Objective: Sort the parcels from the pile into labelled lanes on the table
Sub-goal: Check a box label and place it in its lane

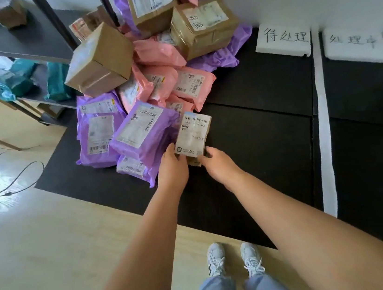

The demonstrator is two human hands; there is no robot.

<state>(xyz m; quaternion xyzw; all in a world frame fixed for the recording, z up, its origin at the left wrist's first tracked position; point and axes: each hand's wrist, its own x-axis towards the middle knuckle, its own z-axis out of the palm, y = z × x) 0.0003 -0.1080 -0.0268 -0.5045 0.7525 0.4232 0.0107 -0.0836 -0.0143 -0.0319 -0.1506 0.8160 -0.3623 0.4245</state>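
Note:
A pile of parcels point(150, 60) lies on a black floor mat point(258, 141): brown cardboard boxes on top, pink and purple mailer bags below. At the pile's near edge stands a small brown box with a white shipping label point(194, 133). My left hand point(172, 165) grips its lower left corner and my right hand point(214, 161) grips its lower right corner. To the right, white tape strips point(322, 127) split the mat into lanes. Each lane has a white handwritten sign at its far end: one sign point(284, 41) in the nearer lane, another sign point(355, 49) further right.
A dark metal shelf rack point(26, 45) with teal bags and a box stands at the left. A black cable point(6, 174) loops over the pale wooden floor. My white shoes point(234, 258) are at the mat's near edge. A white wall backs the pile.

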